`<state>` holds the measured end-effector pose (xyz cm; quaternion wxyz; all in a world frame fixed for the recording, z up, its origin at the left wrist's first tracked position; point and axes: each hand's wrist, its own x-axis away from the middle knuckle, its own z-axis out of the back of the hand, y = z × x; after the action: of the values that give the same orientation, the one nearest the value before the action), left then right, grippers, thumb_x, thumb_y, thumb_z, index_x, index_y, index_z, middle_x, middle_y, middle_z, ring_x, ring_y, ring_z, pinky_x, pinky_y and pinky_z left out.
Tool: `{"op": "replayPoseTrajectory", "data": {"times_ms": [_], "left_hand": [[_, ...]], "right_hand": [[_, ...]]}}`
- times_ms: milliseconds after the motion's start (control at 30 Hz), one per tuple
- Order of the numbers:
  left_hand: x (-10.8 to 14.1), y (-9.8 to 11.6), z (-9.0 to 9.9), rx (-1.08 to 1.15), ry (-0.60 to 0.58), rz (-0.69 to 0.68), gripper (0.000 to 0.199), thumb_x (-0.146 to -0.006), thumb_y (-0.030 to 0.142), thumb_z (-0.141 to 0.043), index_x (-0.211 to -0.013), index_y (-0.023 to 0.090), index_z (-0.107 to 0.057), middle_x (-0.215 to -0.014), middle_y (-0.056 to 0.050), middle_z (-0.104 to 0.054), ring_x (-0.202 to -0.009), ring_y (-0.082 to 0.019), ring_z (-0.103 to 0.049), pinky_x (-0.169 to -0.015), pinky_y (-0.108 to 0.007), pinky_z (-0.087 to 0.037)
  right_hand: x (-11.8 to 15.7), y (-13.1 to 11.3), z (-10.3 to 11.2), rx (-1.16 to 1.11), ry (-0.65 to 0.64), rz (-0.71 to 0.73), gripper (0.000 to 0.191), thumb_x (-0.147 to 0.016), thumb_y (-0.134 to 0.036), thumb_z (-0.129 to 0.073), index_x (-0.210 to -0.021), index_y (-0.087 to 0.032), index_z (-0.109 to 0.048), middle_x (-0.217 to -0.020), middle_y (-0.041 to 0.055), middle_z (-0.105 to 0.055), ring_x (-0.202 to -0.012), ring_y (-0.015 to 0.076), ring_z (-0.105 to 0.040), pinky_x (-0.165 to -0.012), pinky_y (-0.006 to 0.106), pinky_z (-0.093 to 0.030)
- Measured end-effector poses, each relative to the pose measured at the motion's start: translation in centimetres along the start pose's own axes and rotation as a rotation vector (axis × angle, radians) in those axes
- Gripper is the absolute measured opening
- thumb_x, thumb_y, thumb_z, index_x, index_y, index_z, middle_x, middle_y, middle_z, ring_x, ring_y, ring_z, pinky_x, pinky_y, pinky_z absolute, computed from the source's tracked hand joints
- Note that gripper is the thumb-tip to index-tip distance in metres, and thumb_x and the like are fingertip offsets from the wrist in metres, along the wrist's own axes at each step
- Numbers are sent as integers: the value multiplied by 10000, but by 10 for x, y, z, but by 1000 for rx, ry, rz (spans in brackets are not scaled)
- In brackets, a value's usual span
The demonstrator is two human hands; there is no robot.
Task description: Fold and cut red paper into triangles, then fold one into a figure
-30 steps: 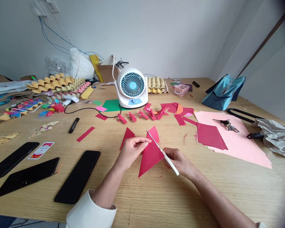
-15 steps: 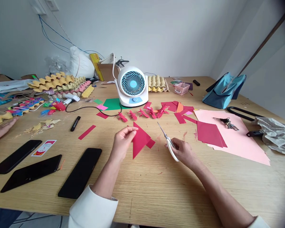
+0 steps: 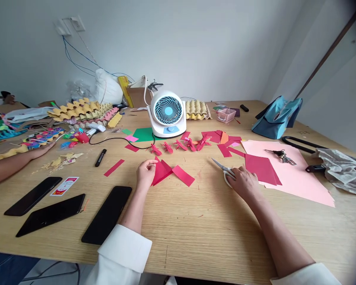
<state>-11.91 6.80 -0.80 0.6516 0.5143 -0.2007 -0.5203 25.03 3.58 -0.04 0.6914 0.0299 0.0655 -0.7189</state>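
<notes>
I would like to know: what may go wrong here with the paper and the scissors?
1. The fan faces the folded red papers; if it blew, it might scatter them.
2. The right hand is on the scissors, whose blades are uncovered. If the left hand, now at the red triangle, reached across, the tip might prick it.

Print on the card (image 3: 64, 186) and black marker (image 3: 101, 158), left of the left fingers (image 3: 149, 164), is too small to read.

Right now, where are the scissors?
The scissors are right of centre in the head view, at the person's right hand, just left of the overlapping red sheets.
</notes>
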Motion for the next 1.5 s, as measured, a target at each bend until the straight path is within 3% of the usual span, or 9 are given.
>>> {"op": "replayPoseTrajectory", "data": {"times_ms": [267, 467, 600, 700, 933, 1067, 1200, 1367, 1500], "left_hand": [[-2, -6, -8, -190, -86, -73, 250, -772, 76, -500, -904, 160, -695, -1028, -102, -685, -899, -191, -671, -869, -340, -523], [5, 0, -10, -274, -187, -150, 210, -809, 223, -570, -975, 167, -686, -1113, -127, -671, -1114, -256, -603, -1032, -408, -435], [9, 0, -13, -381, -276, -191, 494, -796, 428, -608, -1197, 139, -602, -1320, -176, -551, -1292, -301, -482, -1098, -431, -368], [9, -7, -17, -511, -363, -229, 631, -742, 425, -666, -1297, 157, -531, -1447, -183, -433, -1337, -341, -436, -1093, -466, -375], [4, -16, -19, -613, -283, -312, 468, -831, 298, -547, -1278, 159, -553, -1349, -171, -530, -1289, -326, -491, -1062, -451, -413], [11, -4, -19, -664, -249, -342, 486, -846, 267, -526, -1308, 117, -539, -1365, -203, -528, -1269, -340, -503, -1042, -466, -420], [28, 16, -31, -683, -228, -525, 399, -882, 294, -502, -1256, 190, -594, -1406, -140, -530, -1335, -338, -436, -1098, -525, -314], [57, 29, -54, -642, -490, -655, 408, -899, 325, -498, -1269, 183, -593, -1380, -134, -567, -1296, -308, -496, -1103, -509, -316], [72, 30, -65, -694, -582, -682, 435, -917, 349, -478, -1301, 167, -572, -1423, -151, -520, -1328, -313, -463, -1099, -528, -326]], "right_hand": [[-2, 2, -1, -29, -2, -10, 262, -897, -372, -509, -992, -177, -657, -991, 113, -643, -908, 251, -631, -723, 333, -356], [-1, 1, 1, -43, 9, -38, 272, -910, -380, -498, -989, -179, -664, -998, 117, -640, -917, 252, -623, -733, 336, -351], [1, -3, 4, -38, 20, -49, 264, -918, -363, -500, -1007, -168, -656, -1023, 129, -637, -973, 252, -604, -783, 336, -355], [1, -8, 4, -30, 33, -57, 259, -922, -351, -497, -1009, -162, -650, -1053, 138, -633, -1008, 252, -589, -799, 338, -358], [0, -12, 4, -53, 18, -67, 255, -925, -344, -486, -1022, -157, -629, -1078, 144, -627, -1046, 261, -571, -823, 349, -364], [-1, -8, 3, -60, 39, -105, 252, -923, -346, -482, -1028, -157, -613, -1062, 141, -627, -995, 259, -592, -805, 347, -373], [1, -12, 3, -58, 32, -108, 259, -921, -352, -487, -1042, -157, -605, -1083, 149, -612, -1001, 261, -582, -800, 342, -386], [-1, -10, 9, -124, 63, -100, 284, -930, -396, -481, -1033, -168, -615, -1063, 129, -603, -982, 245, -570, -785, 313, -409], [-6, 32, 18, -152, 173, -312, 391, -929, -445, -476, -1172, -156, -577, -1120, 151, -580, -1051, 274, -541, -852, 352, -421]]}}
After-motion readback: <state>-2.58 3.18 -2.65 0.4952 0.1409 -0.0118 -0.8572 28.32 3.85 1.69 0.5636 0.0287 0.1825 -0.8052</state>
